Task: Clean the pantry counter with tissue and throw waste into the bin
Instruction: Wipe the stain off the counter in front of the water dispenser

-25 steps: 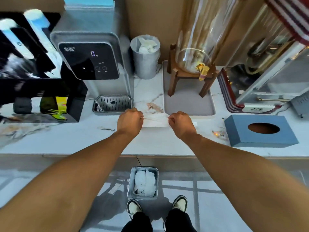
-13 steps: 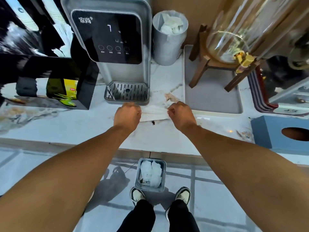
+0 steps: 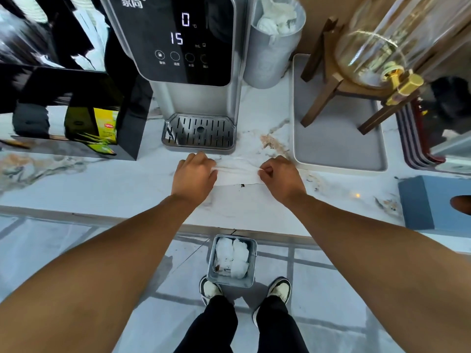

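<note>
A white tissue (image 3: pixel 238 173) lies stretched flat on the marble pantry counter (image 3: pixel 127 189), just in front of the water dispenser's drip tray (image 3: pixel 198 132). My left hand (image 3: pixel 195 174) pinches its left end and my right hand (image 3: pixel 280 175) pinches its right end. A small dark crumb (image 3: pixel 242 185) sits at the tissue's near edge. A brown stain (image 3: pixel 271 143) marks the counter just behind the tissue. On the floor below the counter edge, between my shoes, stands a square metal bin (image 3: pixel 251 261) holding crumpled white tissues.
Water dispenser (image 3: pixel 188 47) stands behind my hands. A grey cylinder bin (image 3: pixel 275 54) with tissues is at the back. A grey tray (image 3: pixel 336 149) carries a glass jar on a wooden stand (image 3: pixel 328 87). Blue tissue box (image 3: pixel 428 202) at right, black tea-bag holder (image 3: pixel 76 115) at left.
The view has drawn nearer to the counter and dispenser. Both hands keep hold of the tissue, and a dark crumb now shows at its near edge.
</note>
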